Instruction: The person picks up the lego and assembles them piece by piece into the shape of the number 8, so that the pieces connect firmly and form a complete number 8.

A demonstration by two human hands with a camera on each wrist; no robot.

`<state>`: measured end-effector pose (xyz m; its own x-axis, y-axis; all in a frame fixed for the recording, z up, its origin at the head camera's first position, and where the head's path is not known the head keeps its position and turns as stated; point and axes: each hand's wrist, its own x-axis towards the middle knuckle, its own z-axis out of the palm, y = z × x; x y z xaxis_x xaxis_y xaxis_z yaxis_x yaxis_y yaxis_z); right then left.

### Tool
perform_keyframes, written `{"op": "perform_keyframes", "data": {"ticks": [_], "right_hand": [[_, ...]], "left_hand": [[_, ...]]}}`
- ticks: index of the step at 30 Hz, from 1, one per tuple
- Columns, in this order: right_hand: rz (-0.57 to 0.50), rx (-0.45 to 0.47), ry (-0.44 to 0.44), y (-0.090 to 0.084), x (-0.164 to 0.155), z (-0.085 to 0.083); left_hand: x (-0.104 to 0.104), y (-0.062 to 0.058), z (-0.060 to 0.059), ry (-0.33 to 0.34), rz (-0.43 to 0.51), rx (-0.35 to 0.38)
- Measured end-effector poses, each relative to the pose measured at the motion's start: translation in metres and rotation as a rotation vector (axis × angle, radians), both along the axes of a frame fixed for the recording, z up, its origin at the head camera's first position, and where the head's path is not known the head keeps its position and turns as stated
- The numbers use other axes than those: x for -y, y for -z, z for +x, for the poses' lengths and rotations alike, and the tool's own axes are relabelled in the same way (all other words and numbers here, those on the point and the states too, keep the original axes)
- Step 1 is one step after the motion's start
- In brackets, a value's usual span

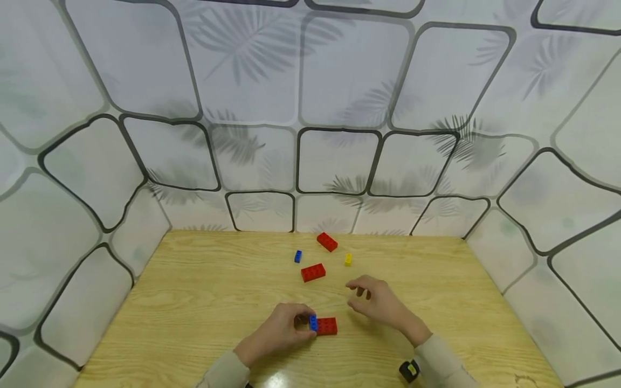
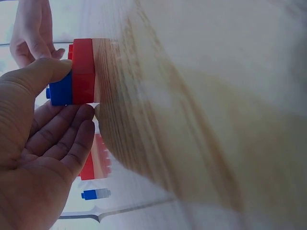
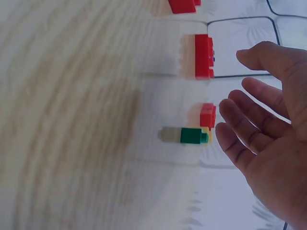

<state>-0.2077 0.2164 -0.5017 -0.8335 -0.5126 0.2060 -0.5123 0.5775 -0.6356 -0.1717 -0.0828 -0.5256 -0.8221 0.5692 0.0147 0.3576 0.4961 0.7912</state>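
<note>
Pinching the small blue brick (image 1: 312, 323) between thumb and fingers, the left grip (image 1: 284, 326) holds it on the studs of a red brick (image 1: 328, 326), crosswise over the end nearest that hand. The red brick lies studs up on the near part of the table (image 1: 194, 296), and the left wrist view shows no clear gap where the two meet, though whether they are fully locked cannot be told. To do this well, keep the blue brick square to the red one's end, its edges in line, and press straight down with the table as backing; a sideways push could tilt it or slide the pair. Keeping the fingertips at the brick's ends leaves the bare studs beside it free and the seam easy to check. The right grip (image 1: 380, 304) is wide and holds nothing, its thumb parted from the fingers above the table; lent to the red brick's free end, it would steady the base. Farther out lie the middle red brick (image 1: 313, 272), the spare blue brick (image 1: 298, 256), the yellow brick (image 1: 347, 260) and the far red brick (image 1: 327, 242). The right wrist view also shows a green brick (image 3: 191, 136) in front of the yellow one. Behind stands a patterned backdrop (image 1: 262, 156).
</note>
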Motion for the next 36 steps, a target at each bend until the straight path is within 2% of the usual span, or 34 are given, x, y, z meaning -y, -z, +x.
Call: {"op": "perform_keyframes", "data": {"ticks": [6,12,23,36], "right_hand": [[-0.025,-0.034,0.038,0.0,-0.009,-0.012],[-0.02,-0.02,0.088,0.004,-0.015,-0.021],[-0.008,-0.017,0.116,0.011,-0.026,-0.028],[0.023,0.074,0.125,0.021,-0.034,-0.034]], "left_hand": [[0.0,0.001,-0.001,0.0,0.001,0.002],[0.0,0.002,-0.001,0.003,0.008,0.007],[0.0,0.002,-0.002,0.004,0.02,0.025],[0.0,0.002,0.0,-0.002,0.026,0.017]]}}
